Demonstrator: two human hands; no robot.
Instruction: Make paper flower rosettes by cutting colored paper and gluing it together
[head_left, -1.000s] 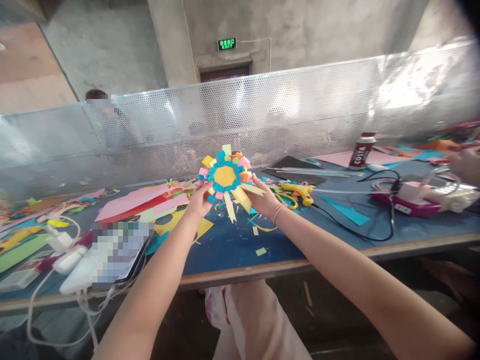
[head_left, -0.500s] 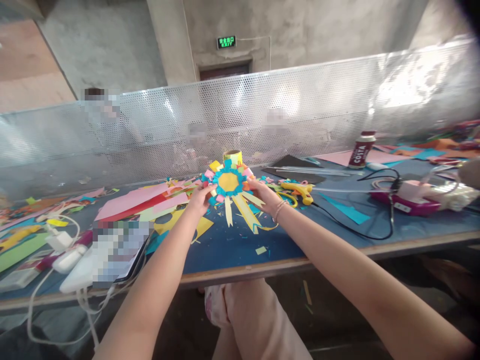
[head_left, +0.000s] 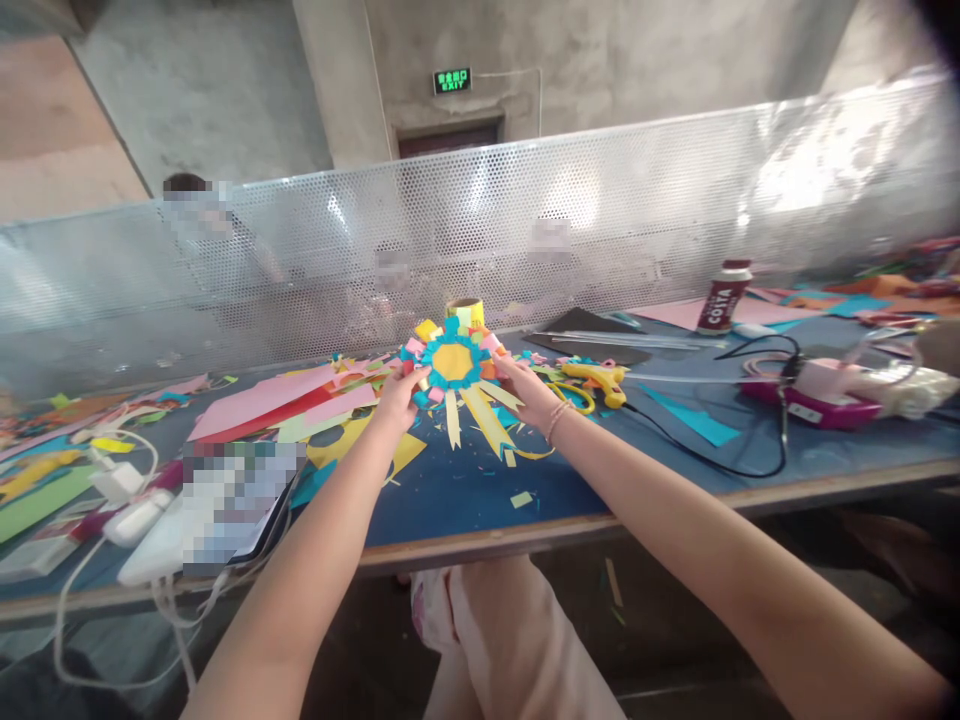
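Since one second earlier, the paper rosette (head_left: 452, 364) had come down from a raised, camera-facing position to sit low over the bench (head_left: 465, 495). Its yellow strips trailed toward the near edge and reached the blue surface. The left hand (head_left: 395, 398) pinched the rosette's left rim, thumb on the front. The right hand (head_left: 529, 393) gripped the right rim with its fingers closed on the edge, a bracelet on that wrist. The rosette lay mid-bench between both hands, with a yellow centre, a teal ring and mixed coloured tabs. A yellow paper roll (head_left: 465, 312) stood just beyond it. Pink paper sheets (head_left: 262, 400) lay to the left, a yellow glue gun (head_left: 598, 375) near on the right, and a bottle (head_left: 722, 298) well apart, far right. A perforated metal screen (head_left: 600, 220) ran along the far edge.
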